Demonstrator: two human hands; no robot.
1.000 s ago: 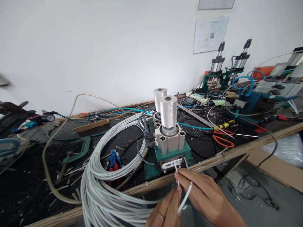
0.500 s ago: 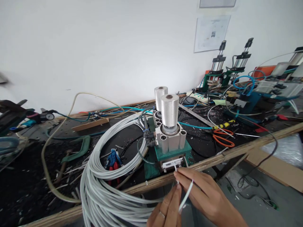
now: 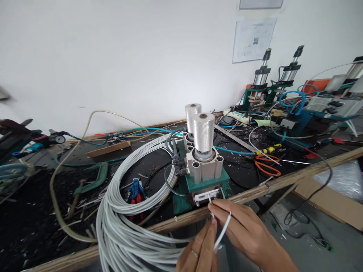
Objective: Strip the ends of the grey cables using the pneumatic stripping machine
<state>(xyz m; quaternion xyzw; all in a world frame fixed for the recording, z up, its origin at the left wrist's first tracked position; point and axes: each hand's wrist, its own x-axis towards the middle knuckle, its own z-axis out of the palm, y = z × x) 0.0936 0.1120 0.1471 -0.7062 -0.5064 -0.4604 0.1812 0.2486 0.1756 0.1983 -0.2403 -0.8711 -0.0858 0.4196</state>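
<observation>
A small pneumatic press [image 3: 203, 166] with two knurled metal cylinders stands on a green base at the bench's front edge. Both my hands pinch one thin white cable [image 3: 222, 234] just below its white front slot [image 3: 206, 196]. My right hand [image 3: 244, 230] grips the cable close to the slot, where the cable's tip enters. My left hand [image 3: 200, 249], with a ring on one finger, holds the cable lower down. A large coil of white cable [image 3: 124, 211] lies left of the press and runs off toward my hands.
Orange-handled scissors [image 3: 265, 166] and a yellow-black tool lie right of the press. Blue-red pliers [image 3: 136, 192] sit inside the coil. A green clamp [image 3: 95, 179], hoses, offcuts and more presses [image 3: 272, 87] crowd the black bench, which has a wooden front rail [image 3: 297, 173].
Almost nothing differs. My hands have shifted very slightly on the cable and stay at the press's slot.
</observation>
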